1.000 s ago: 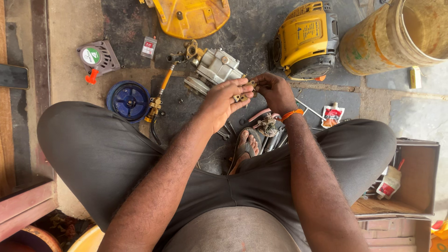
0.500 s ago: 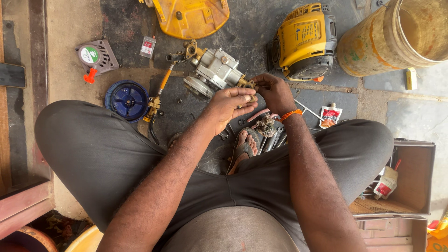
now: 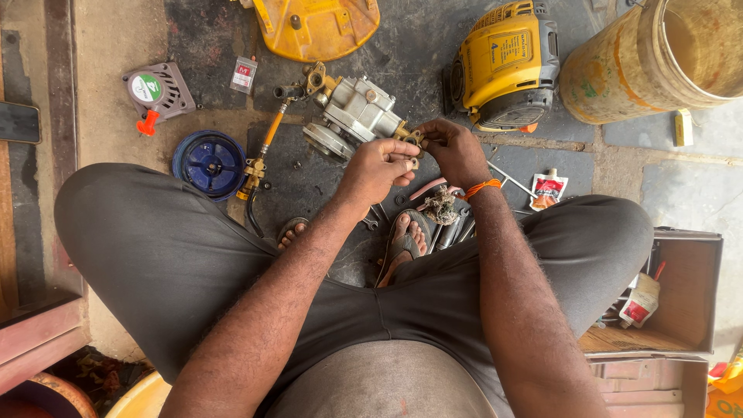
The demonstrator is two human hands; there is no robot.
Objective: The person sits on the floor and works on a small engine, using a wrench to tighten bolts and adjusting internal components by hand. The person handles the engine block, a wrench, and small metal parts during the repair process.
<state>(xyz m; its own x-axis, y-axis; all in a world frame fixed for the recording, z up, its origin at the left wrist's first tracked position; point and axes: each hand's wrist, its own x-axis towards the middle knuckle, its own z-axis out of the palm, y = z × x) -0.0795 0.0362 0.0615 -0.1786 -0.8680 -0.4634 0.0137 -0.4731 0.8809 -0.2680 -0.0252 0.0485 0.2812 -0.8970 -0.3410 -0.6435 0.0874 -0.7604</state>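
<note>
A person sits cross-legged on a stained concrete floor, seen from above, both bare forearms reaching forward over dark grey trousers. The left hand (image 3: 377,166) and the right hand (image 3: 457,151) meet just beyond the knees, fingers curled in narrow around a small brass fitting (image 3: 412,139) at the near end of a silver-grey pump body (image 3: 357,112). Both hands pinch that fitting; which one bears the grip more I cannot tell, since the fingertips overlap it. The pump body lies on the floor directly ahead of the hands, its long axis slanting from the far left down to the near right, so its brass end points toward the hands and sits slightly nearer the right one. It looks like cast metal, blocky and dull, with a round flange on its near-left side and another brass piece at its far end, where an orange-sleeved hose (image 3: 267,139) runs down to the left. The right wrist wears an orange thread band (image 3: 483,186). Around them (a crowded work spot): a blue round cover (image 3: 209,162) to the left, a yellow engine housing (image 3: 507,66) to the right of the pump, a yellow guard plate (image 3: 317,27) at the top, a worn bucket (image 3: 642,66) at the far right, and an open box (image 3: 681,294) beside the right knee.
</note>
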